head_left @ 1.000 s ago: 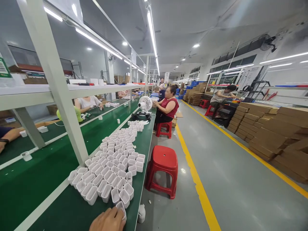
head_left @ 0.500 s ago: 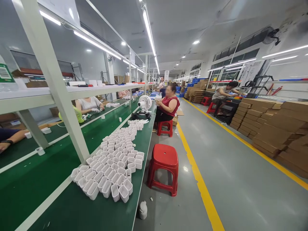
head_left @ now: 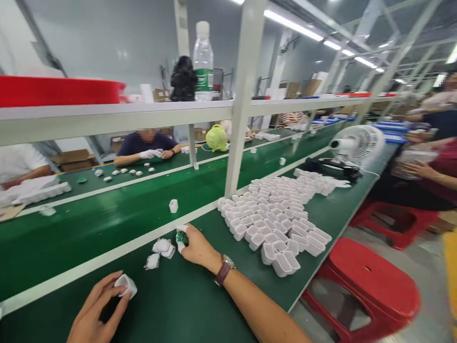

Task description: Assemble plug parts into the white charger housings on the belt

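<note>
Cup (head_left: 129, 286), small and white, sits between the thumb and fingers of the left hand (head_left: 91, 309), over the near part of the green bench (head_left: 153, 309), while the right hand (head_left: 196, 247) grasps a small piece (head_left: 182, 237) that shows green at the fingertips. Just left of the right hand, white parts (head_left: 162, 248) lie in a loose heap near the pale strip (head_left: 107, 260); to the right of the watch (head_left: 224, 270) on that wrist, many open white containers (head_left: 266, 221) crowd together towards a white fan (head_left: 357, 143).
</note>
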{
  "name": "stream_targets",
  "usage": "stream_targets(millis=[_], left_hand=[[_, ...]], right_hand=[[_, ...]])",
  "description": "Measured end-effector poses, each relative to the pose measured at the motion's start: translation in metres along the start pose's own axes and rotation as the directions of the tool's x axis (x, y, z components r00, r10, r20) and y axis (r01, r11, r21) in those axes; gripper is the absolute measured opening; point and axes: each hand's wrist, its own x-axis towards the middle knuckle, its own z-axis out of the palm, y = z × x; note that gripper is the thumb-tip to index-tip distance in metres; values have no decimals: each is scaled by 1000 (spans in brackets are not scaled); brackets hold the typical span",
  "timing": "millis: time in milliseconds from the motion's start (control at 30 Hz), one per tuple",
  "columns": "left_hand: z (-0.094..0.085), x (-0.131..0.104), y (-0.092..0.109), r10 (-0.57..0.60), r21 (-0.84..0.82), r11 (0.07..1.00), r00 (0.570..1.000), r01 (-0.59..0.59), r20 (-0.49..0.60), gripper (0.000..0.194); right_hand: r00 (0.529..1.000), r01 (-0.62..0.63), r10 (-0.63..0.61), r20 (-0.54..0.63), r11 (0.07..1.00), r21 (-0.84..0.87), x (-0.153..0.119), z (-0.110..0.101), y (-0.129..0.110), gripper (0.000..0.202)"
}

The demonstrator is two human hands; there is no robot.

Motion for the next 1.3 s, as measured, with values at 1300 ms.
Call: stream_targets(millis=[1300], left_hand=[[2, -15, 16, -88, -255, 958, 982, 129, 167, 75]], right_hand=[[888, 396, -436, 144, 886, 241, -33, 41, -45, 44]])
